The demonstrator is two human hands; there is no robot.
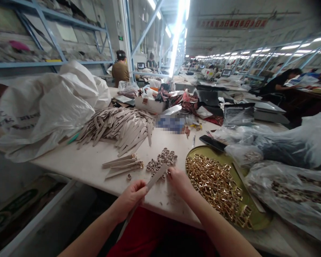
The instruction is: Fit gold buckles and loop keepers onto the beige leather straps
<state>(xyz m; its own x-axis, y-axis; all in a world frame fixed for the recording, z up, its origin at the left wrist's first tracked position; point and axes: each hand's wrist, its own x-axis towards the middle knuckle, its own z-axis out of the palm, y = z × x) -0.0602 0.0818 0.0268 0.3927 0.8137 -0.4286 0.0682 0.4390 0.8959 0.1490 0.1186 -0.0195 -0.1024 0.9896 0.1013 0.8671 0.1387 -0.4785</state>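
My left hand (131,200) grips a long beige strap (152,182) near its middle, and the strap runs diagonally across the table edge. My right hand (179,181) pinches the strap's upper end, though the fingertips hide what is there. Just beyond the hands lies a heap of small beige rings (160,165). Several finished-looking straps with rings (123,166) lie to the left of it. On my right, a round brass tray (256,217) holds a mass of gold metal fittings (216,185), close to my right wrist.
A large pile of beige straps (117,128) and a white woven sack (45,110) fill the table's left side. Plastic bags of fittings (291,182) and a phone (212,142) lie right. Co-workers (120,69) sit among long tables and blue shelving.
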